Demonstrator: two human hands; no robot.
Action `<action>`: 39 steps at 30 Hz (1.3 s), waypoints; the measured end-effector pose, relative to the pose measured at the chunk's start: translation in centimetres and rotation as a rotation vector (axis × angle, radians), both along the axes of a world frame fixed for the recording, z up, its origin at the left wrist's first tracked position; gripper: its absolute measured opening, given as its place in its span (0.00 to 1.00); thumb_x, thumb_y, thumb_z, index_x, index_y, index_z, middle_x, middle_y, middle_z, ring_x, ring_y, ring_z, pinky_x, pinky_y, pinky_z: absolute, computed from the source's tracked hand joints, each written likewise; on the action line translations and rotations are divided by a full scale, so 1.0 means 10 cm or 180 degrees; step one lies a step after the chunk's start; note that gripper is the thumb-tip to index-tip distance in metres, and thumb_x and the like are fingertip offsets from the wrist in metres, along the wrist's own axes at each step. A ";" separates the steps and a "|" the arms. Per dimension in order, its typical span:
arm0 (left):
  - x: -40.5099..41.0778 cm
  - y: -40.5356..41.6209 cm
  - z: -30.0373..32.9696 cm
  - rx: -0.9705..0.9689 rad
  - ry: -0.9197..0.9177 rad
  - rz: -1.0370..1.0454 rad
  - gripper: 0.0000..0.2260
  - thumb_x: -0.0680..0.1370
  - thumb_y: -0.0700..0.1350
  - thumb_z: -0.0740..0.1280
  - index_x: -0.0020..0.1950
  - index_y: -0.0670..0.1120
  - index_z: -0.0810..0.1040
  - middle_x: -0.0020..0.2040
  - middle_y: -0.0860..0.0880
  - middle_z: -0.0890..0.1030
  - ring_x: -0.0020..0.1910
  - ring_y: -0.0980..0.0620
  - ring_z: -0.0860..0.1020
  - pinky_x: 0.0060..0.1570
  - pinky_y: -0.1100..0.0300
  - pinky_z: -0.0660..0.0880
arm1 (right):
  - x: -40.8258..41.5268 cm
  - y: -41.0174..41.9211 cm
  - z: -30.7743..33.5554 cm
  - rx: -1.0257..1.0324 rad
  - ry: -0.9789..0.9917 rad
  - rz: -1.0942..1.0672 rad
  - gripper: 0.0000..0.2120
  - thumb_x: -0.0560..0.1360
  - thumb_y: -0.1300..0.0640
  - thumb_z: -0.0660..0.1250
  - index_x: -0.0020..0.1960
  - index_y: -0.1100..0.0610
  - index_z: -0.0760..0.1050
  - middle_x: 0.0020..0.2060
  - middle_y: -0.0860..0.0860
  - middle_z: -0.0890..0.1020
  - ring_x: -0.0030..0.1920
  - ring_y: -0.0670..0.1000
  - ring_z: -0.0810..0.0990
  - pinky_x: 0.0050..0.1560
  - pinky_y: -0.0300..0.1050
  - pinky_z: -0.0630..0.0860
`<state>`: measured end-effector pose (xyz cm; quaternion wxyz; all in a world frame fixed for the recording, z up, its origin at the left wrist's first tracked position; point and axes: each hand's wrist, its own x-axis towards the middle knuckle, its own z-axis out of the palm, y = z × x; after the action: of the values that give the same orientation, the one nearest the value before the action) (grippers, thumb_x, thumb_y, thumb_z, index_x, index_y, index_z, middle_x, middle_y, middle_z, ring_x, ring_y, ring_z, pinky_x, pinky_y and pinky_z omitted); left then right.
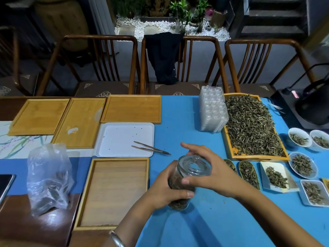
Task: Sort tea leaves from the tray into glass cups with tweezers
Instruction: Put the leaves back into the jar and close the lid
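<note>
**Both hands on the glass jar, tweezers idle**

Nearest the camera: left wrist with a silver bangle (116, 239). Left hand (164, 190) wraps the body of a glass jar (185, 182), fingers curled round it, thumb on the front. Jar is tilted, holds dark tea leaves, sits above the blue cloth (204, 225). Right hand (211, 168) grips the jar's lid (194, 165) from the right, thumb on the near edge, index finger raised.

Tweezers (151, 148) lie unheld, tips on the cloth, back end on the white tray (124, 139). Tray with the loose tea pile (252, 125) is at far right, stack of clear plastic cups (212, 109) touching its left side. Small dishes of leaves (302, 164) sit right of the hands. Empty wooden tray (114, 193) just left of the jar; plastic bag (49, 177) farther left.
</note>
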<state>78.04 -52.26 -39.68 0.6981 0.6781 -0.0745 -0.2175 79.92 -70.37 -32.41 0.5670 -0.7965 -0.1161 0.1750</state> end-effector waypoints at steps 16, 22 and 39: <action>-0.01 -0.06 0.11 -0.0373 0.0253 0.0026 0.27 0.66 0.47 0.74 0.63 0.51 0.74 0.54 0.57 0.84 0.55 0.59 0.81 0.53 0.66 0.74 | -0.09 0.21 -0.04 0.0366 -0.0697 -0.0650 0.14 0.70 0.47 0.70 0.53 0.51 0.79 0.48 0.47 0.82 0.52 0.50 0.81 0.52 0.40 0.75; 0.00 -0.06 0.12 -0.0433 0.0222 -0.0086 0.24 0.67 0.45 0.76 0.61 0.58 0.77 0.55 0.52 0.83 0.55 0.52 0.80 0.55 0.60 0.75 | -0.19 0.25 -0.12 0.0604 -0.0734 -0.0974 0.14 0.68 0.51 0.71 0.51 0.54 0.79 0.47 0.49 0.82 0.50 0.51 0.82 0.50 0.41 0.77; -0.06 -0.07 0.14 -0.0545 0.0260 -0.0144 0.21 0.68 0.42 0.73 0.58 0.60 0.79 0.53 0.58 0.84 0.54 0.60 0.81 0.52 0.68 0.74 | -0.17 0.27 -0.14 0.0225 -0.1146 -0.0765 0.14 0.67 0.51 0.71 0.50 0.57 0.79 0.48 0.51 0.80 0.51 0.52 0.80 0.51 0.46 0.77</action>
<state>77.44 -52.96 -38.26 0.7509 0.6046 -0.0796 -0.2536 78.27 -67.70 -33.80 0.5814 -0.8027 -0.1258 -0.0431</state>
